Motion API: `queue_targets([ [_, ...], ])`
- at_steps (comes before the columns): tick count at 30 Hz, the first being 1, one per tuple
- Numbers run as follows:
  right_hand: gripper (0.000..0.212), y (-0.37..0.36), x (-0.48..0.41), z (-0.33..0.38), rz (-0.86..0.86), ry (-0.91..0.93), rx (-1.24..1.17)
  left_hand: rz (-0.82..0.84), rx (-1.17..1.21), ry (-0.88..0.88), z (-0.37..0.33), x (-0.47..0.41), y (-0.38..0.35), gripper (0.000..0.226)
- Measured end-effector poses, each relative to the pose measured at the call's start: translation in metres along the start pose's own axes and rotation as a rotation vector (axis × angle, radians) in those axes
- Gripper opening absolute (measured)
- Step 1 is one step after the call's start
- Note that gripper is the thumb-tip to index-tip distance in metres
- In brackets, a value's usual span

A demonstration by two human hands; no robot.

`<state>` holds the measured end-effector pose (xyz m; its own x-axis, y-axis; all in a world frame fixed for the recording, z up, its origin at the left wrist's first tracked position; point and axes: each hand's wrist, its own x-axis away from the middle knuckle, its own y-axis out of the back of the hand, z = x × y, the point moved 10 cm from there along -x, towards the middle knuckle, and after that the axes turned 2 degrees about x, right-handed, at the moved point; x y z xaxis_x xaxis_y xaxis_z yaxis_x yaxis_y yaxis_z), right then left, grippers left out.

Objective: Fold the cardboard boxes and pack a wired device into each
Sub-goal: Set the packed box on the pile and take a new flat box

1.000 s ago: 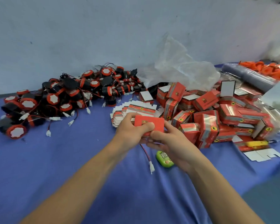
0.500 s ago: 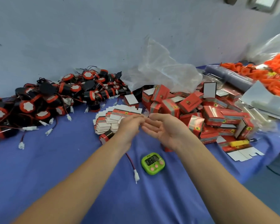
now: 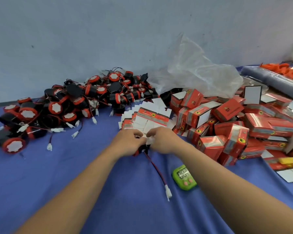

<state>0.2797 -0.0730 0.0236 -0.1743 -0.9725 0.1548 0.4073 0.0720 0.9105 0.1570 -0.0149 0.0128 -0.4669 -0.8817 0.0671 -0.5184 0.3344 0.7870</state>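
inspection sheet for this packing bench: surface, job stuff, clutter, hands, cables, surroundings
surface: blue cloth over the table
job's things: devices piled at left; flat boxes fanned in the centre; folded boxes heaped at right; one device lies under the hands
clutter: green timer near the front; clear bag at the back; orange parts far right
hands: right hand pinches a flat box; left hand is curled beside it, grip unclear
cables: lead runs from the device to a white plug beside the timer
surroundings: plain wall behind
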Motion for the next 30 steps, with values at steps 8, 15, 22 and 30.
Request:
queue_targets([
  [8, 0.056, 0.0, -0.01, -0.004, -0.176, 0.031, 0.266, -0.031, 0.104, -0.085, 0.007, 0.007, -0.002, 0.033],
  [15, 0.031, 0.03, 0.004, -0.002, -0.27, -0.006, 0.395, -0.004, 0.065, -0.092, 0.003, 0.007, -0.009, 0.017],
  [22, 0.031, 0.076, 0.057, 0.0, -0.767, 0.016, -0.366, -0.492, 0.651, -0.12, 0.0, 0.029, 0.046, 0.05],
  [30, 0.044, 0.025, 0.089, 0.076, -0.793, 0.361, -0.422, -0.101, 1.425, -0.003, 0.02, 0.041, 0.073, 0.062],
])
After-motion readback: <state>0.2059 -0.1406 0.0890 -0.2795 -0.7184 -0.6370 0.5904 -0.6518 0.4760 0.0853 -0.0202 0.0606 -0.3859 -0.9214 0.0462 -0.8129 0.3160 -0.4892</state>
